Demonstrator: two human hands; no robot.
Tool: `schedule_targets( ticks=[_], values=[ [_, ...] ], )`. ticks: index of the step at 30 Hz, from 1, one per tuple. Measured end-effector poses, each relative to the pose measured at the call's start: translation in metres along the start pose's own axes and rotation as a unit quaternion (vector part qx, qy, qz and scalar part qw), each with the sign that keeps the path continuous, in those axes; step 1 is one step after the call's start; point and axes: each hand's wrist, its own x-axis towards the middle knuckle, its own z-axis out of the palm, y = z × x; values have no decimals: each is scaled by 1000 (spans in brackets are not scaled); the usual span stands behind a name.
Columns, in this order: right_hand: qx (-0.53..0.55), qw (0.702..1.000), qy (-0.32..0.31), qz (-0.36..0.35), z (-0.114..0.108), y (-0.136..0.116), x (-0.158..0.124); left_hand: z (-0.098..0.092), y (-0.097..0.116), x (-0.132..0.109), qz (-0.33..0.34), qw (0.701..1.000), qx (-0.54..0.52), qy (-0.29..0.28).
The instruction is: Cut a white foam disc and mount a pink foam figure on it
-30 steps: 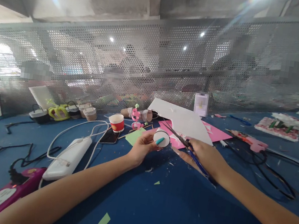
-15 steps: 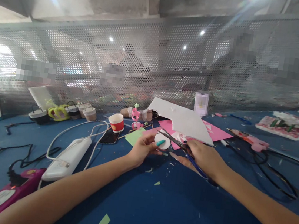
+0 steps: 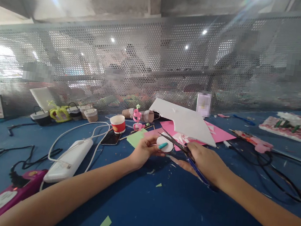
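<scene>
Your left hand point(image 3: 145, 150) pinches white disc point(image 3: 169, 147) over counter point(image 3: 172, 214); your right hand point(image 3: 205, 160) grips blue-handled scissors point(image 3: 183, 147), blades right at disc's far edge. Pink paper point(image 3: 224, 136) lies just beyond, red cup point(image 3: 120, 126) off to your left.

The white disc point(image 3: 168, 148) is partly hidden by the left fingers point(image 3: 162, 145), the scissors point(image 3: 195, 167) by the right fingers point(image 3: 197, 150). Background people point(image 3: 236, 63) are blurred.

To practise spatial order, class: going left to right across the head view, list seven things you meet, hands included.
Magenta power socket, white oblong device, red paper cup, left hand, white disc, right hand, pink glue gun.
</scene>
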Motion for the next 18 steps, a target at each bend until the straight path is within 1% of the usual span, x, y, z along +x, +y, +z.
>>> schedule_targets(
  ticks=[5,9,13,18],
  values=[
    [-11,1000,-23,9,-3,-1,0,-2,-1,1,4,1000,-1,-2],
    [-3,1000,-26,13,-7,-1,1,-2,-2,1,8,1000,10,3],
    [4,999,-41,25,-11,-3,2,-1,-1,0,6,1000,17,-1],
    [1,998,-47,31,-13,-1,3,-1,-1,0,0,1000,15,2]
  ],
)
